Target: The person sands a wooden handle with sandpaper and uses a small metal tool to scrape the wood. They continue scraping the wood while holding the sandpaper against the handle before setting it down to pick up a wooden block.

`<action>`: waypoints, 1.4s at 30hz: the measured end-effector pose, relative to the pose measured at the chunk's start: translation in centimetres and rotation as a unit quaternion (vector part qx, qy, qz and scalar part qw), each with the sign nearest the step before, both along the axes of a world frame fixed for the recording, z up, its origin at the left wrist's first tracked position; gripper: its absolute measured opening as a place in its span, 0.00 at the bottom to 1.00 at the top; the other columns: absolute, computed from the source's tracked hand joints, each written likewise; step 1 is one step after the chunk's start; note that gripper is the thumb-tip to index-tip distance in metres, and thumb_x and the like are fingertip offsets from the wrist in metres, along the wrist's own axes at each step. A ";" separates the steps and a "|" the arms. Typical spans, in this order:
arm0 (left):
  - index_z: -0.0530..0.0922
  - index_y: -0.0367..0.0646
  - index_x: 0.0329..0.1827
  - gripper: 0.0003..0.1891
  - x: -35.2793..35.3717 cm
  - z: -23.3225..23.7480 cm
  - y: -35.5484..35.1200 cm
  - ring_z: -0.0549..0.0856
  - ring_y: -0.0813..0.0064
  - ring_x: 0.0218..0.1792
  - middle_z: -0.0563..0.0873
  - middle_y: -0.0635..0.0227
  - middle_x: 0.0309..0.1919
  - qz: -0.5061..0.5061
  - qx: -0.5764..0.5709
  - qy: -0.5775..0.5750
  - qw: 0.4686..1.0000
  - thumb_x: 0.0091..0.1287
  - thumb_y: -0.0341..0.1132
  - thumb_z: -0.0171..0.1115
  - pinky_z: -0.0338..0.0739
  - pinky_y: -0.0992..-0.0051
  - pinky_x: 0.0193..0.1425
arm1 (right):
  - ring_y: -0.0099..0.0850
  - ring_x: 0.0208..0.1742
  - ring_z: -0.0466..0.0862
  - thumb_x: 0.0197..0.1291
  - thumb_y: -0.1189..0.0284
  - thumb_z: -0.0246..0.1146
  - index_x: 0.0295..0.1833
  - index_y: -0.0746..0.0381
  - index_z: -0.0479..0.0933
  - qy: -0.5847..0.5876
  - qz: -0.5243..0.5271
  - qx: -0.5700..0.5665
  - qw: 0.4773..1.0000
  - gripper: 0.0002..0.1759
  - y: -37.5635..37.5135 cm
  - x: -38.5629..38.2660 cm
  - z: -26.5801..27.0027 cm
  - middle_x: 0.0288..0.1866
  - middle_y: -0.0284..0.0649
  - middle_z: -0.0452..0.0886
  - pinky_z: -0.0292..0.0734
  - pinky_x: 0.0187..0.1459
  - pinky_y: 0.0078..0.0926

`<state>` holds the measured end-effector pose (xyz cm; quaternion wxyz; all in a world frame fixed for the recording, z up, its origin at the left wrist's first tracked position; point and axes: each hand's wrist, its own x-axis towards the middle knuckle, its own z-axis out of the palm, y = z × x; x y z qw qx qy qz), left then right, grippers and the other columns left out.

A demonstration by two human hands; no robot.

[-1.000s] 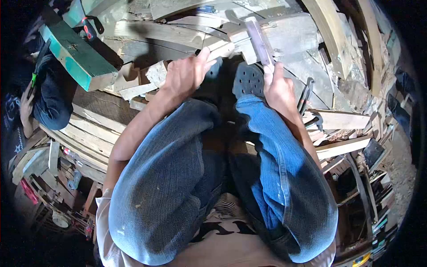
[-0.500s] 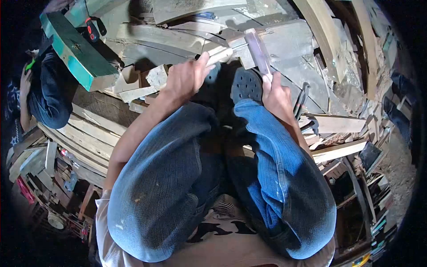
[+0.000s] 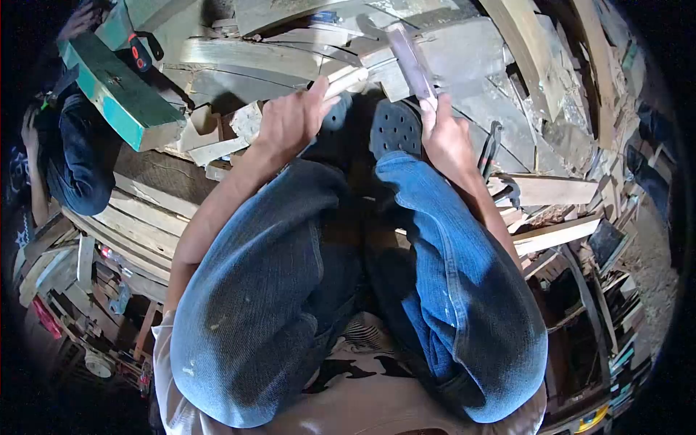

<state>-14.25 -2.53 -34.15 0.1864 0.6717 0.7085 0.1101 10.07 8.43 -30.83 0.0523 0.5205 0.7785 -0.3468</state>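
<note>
Far left, another person [image 3: 69, 156] in dark clothes crouches beside a green beam [image 3: 116, 83] at the upper left edge of the plank pile [image 3: 145, 225]. Now the left hand [image 3: 290, 119]: grip closed round the near end of a pale wooden strip [image 3: 348, 77], which pokes out up and right of the fingers. A perforated shoe [image 3: 395, 129] sits between the hands. Right hand [image 3: 444, 136]: grip closed on the hammer [image 3: 411, 61], handle slanting up-left from the fist. Pliers [image 3: 493, 148] lie just right of it.
</note>
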 end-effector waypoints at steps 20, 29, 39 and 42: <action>0.73 0.42 0.47 0.15 0.5 1.5 0.6 0.85 0.46 0.27 0.84 0.50 0.24 0.055 -0.096 -0.052 0.993 0.70 0.46 0.58 0.79 0.52 0.28 | 0.64 0.26 0.81 0.72 0.60 0.51 0.49 0.67 0.65 0.004 0.005 0.033 0.999 0.18 0.8 -0.6 -0.1 0.21 0.61 0.78 0.75 0.27 0.60; 0.72 0.43 0.47 0.16 0.5 1.0 0.5 0.85 0.47 0.26 0.84 0.49 0.22 0.047 -0.049 -0.011 0.998 0.72 0.47 0.56 0.78 0.53 0.27 | 0.63 0.28 0.82 0.72 0.62 0.52 0.49 0.69 0.66 -0.025 0.032 0.053 0.998 0.18 0.7 0.1 -0.1 0.22 0.62 0.79 0.75 0.30 0.58; 0.72 0.44 0.47 0.17 0.5 2.0 0.7 0.86 0.47 0.27 0.85 0.50 0.24 0.068 -0.134 -0.054 0.987 0.72 0.49 0.55 0.79 0.52 0.28 | 0.64 0.24 0.81 0.71 0.61 0.54 0.47 0.64 0.65 0.002 0.019 0.062 0.998 0.15 1.3 0.6 -0.4 0.18 0.60 0.78 0.74 0.25 0.60; 0.72 0.44 0.49 0.18 0.6 2.1 0.7 0.86 0.47 0.27 0.84 0.49 0.24 0.052 -0.120 -0.028 0.991 0.72 0.51 0.54 0.79 0.51 0.29 | 0.60 0.25 0.82 0.72 0.60 0.53 0.46 0.65 0.67 -0.015 0.015 0.106 0.994 0.17 3.1 -0.8 -0.7 0.17 0.57 0.78 0.77 0.26 0.57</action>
